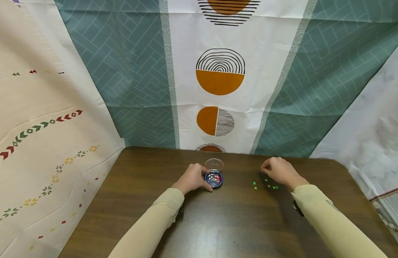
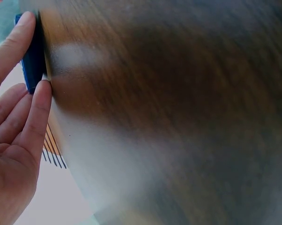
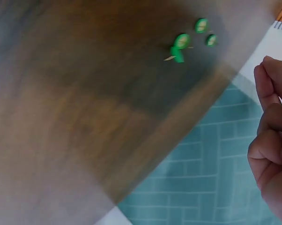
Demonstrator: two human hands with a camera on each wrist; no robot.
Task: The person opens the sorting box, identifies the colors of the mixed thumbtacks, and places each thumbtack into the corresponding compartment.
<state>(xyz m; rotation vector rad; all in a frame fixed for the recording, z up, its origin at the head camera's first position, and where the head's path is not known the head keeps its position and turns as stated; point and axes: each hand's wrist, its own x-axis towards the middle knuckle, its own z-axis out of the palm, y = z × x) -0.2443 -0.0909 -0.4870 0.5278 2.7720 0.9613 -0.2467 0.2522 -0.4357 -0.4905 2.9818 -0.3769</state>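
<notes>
A small round dark blue case [image 1: 213, 185] sits on the table with its clear lid [image 1: 214, 164] raised. Inside it lie several small red, white and other light-coloured pieces. My left hand [image 1: 194, 178] grips the case's left side between thumb and fingers; the left wrist view shows the blue case [image 2: 33, 61] edge-on between them. Raised over the table to the right, my right hand [image 1: 281, 172] has thumb and index fingertips brought together; nothing shows between them. Close to it lie several green thumbtacks [image 1: 268, 186], seen nearer in the right wrist view as green-headed thumbtacks [image 3: 182, 41].
The brown wooden table [image 1: 231, 222] ends at a back edge against a patterned curtain [image 1: 141, 89]. Cream embroidered cloth [image 1: 41, 150] hangs along the left, and a white marbled cloth [image 1: 376, 136] along the right.
</notes>
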